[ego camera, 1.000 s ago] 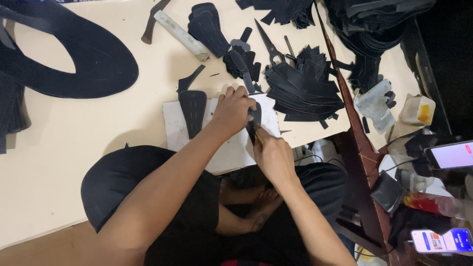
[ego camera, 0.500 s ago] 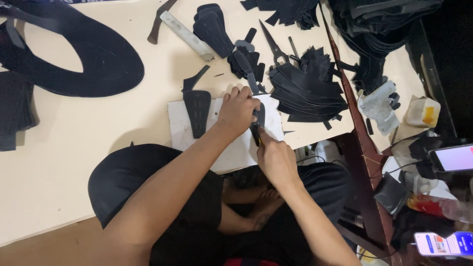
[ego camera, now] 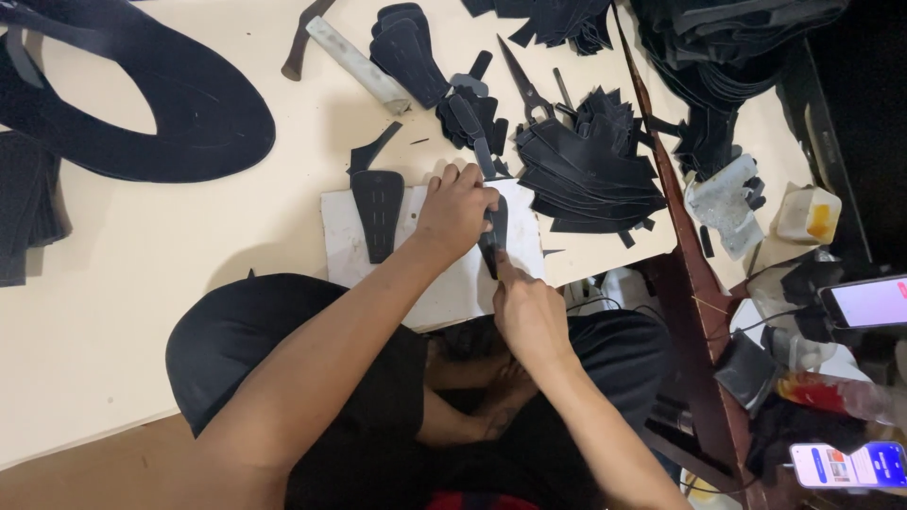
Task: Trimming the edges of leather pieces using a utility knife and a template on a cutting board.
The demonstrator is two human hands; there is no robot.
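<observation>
1. Black, narrow leather strip piece point(ego camera: 493, 229): it lies on the white rectangular cutting board point(ego camera: 345, 222) near the front edge of the cream-coloured surface point(ego camera: 142, 274), partly hidden under the two hands.
2. Left hand point(ego camera: 455, 210): the fingers point(ego camera: 452, 176) are curled and pressed down on the strip, apparently to pin it flat against the board so that it cannot slide.
3. Right hand point(ego camera: 531, 316): the fingers are closed narrowly around a small tool whose shape cannot be told; its working end meets the near end of the strip. The forefinger lies along the tool, which suggests guidance of a cut or trim.
4. Board contents: a second black tongue-shaped leather piece with stitch lines point(ego camera: 378, 210) lies beside the left hand, apart from the strip, on the board's left half.
5. Adjacent stock: a fanned pile of black cut leather pieces point(ego camera: 590, 175) sits just to the right of the board, within reach of the right hand. A smaller stack of black rounded pieces point(ego camera: 411, 47) lies further back.
6. Tools on the surface: dark metal scissors point(ego camera: 524, 90) lie at the rear of the fanned pile; a pale grey rectangular bar point(ego camera: 357, 64) lies beyond the board.
7. Outlying material: a large black leather sheet with an oval cut-out point(ego camera: 198, 123) lies at the far left, well apart from the hands.
</observation>
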